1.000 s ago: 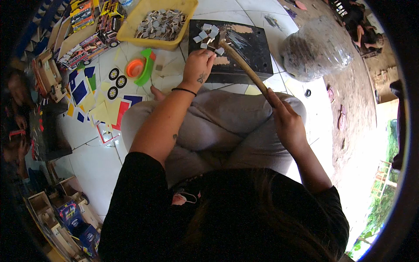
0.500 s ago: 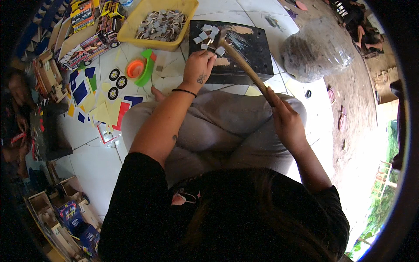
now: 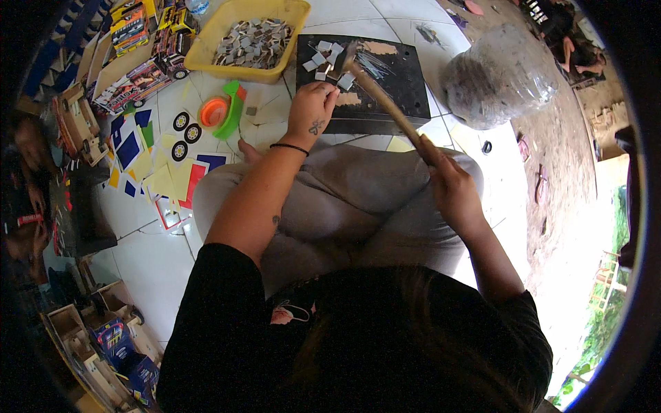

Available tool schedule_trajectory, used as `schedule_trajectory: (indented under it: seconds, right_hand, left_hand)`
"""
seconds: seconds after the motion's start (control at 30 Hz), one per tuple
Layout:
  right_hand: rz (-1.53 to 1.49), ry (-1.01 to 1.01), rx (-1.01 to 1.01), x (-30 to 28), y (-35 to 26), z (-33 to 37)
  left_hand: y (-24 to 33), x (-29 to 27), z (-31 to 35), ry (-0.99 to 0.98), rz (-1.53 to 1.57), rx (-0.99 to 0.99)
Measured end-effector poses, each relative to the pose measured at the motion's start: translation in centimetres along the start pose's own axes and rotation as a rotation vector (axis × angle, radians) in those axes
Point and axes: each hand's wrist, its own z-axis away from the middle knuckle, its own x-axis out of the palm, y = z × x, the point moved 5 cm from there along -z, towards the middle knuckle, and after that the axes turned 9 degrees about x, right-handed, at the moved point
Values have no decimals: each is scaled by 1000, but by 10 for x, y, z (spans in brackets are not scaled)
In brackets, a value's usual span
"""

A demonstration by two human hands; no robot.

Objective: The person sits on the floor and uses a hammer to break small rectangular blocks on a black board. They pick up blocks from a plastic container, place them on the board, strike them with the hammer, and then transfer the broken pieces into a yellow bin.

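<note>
My right hand is wrapped round the lower end of a hammer's wooden handle. The hammer head is over a low black block, close to my left fingertips. At the block's near left edge, my left hand is closed in a pinch; what its fingertips hold is too small and hidden to name. Several small grey-topped square pieces lie on the block just beyond that hand. Thin nails are spread loosely to the right of the hammer head.
A yellow basin full of similar squares stands far left of the block. Nearby are a green and orange tape dispenser, black wheels, coloured sheets and toy trucks. A plastic-wrapped bundle sits right. Other people are at both sides.
Both hands and the hammer stay in almost the same place; the whole view has shifted only slightly.
</note>
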Motion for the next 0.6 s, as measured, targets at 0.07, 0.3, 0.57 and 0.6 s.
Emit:
schedule_trajectory:
  seconds: [0.07,0.3,0.57,0.6]
  right_hand:
    - [2,60,79,-7,14,-10]
    - [307,96,327,-7,114,-96]
    - [43,-25,259,32,174,-126]
    - [24,-61,237,35,172,-127]
  left_hand:
    - [1,-1,2,-2,-24,-1]
    - [-28,-28,-8,113,33,-331]
    - [-123,-95,-67,155,-354,-361]
    - [-122,-97,-74,188,-449,-280]
